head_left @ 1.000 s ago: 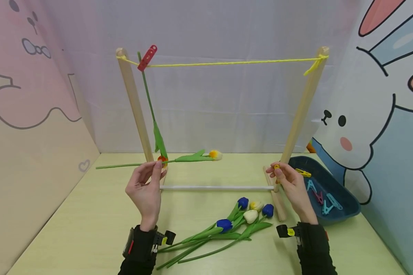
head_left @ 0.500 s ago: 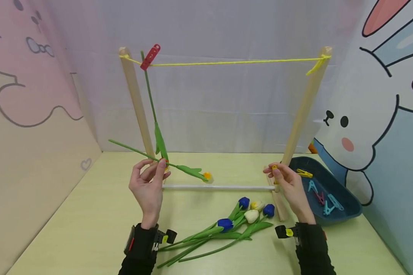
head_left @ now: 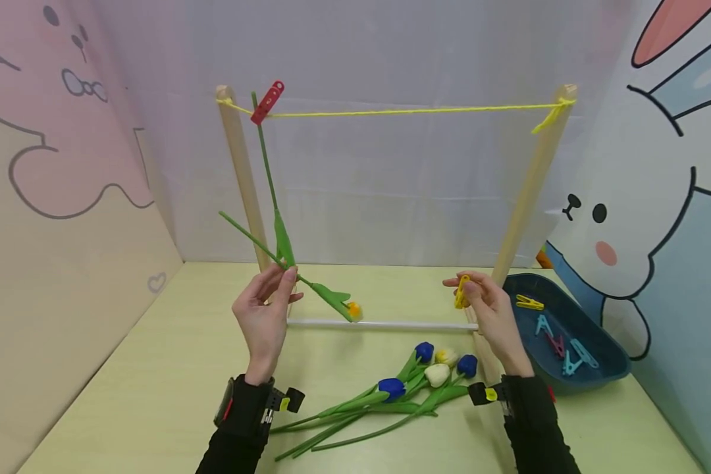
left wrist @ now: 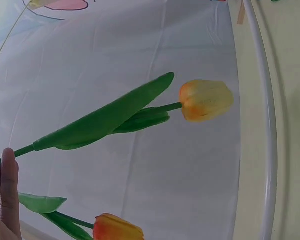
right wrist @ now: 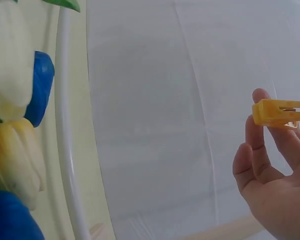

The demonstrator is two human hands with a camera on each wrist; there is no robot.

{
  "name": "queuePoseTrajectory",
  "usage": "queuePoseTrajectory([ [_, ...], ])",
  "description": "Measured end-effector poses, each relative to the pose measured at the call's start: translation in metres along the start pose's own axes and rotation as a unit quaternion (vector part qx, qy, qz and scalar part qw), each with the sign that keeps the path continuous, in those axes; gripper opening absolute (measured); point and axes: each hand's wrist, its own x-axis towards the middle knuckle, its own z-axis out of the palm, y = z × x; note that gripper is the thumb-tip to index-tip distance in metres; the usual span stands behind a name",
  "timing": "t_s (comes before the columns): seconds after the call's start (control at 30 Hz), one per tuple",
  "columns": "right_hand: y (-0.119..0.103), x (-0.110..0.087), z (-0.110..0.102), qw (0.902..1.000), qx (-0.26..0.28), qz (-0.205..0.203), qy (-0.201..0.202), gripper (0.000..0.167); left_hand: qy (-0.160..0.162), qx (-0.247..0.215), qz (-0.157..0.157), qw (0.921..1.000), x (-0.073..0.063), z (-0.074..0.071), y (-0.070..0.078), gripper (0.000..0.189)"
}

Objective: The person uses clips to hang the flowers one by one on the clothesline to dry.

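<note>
My left hand (head_left: 264,309) pinches the green stem of an artificial tulip (left wrist: 206,100) between thumb and fingers. Its pale yellow-orange bloom slants down to the right, while the bare stem end points up and left. In my right hand (head_left: 493,316) is a yellow clothespin (head_left: 462,291), also seen side-on in the right wrist view. Behind the left hand, an orange tulip (left wrist: 117,229) hangs head down from a yellow string (head_left: 415,112), clipped by a red clothespin (head_left: 267,103). In the head view its bloom is hidden by the left hand.
Two wooden posts (head_left: 533,184) carry the string, with a white rod (head_left: 385,324) between them low down. Several blue, white and yellow tulips (head_left: 391,390) lie in front on the table. A dark blue basin (head_left: 613,365) with several clothespins stands at the right.
The left hand has risen slightly, and its tulip has turned from level to bloom-down. The right hand has moved a little left, its yellow clothespin now showing more fully.
</note>
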Motion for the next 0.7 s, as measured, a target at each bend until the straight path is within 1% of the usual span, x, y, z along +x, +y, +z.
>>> queuePoseTrajectory([
  [0.17,-0.008,0.010,0.002,0.9995,-0.019,-0.022,0.012,0.026,-0.025,0.015,0.012,0.9995,0.010,0.004,0.001,0.020],
  [0.27,-0.013,0.015,0.003,0.9993,-0.021,-0.027,0.014,0.026,-0.030,0.028,0.007,0.9991,0.016,0.005,0.001,0.021],
  [0.4,-0.018,0.020,0.006,0.9990,-0.023,-0.033,0.017,0.029,-0.039,0.029,-0.003,0.9988,0.023,0.008,0.001,0.022],
  [0.5,-0.020,0.024,0.009,0.9982,-0.023,-0.052,0.016,0.029,-0.047,0.027,-0.004,0.9985,0.028,0.012,0.001,0.023],
  [0.6,-0.023,0.028,0.012,0.9971,-0.022,-0.072,0.010,0.028,-0.053,0.030,0.002,0.9981,0.033,0.014,0.004,0.022],
  [0.7,-0.028,0.033,0.015,0.9953,-0.043,-0.086,0.014,0.028,-0.059,0.036,0.003,0.9976,0.038,0.016,0.006,0.022],
])
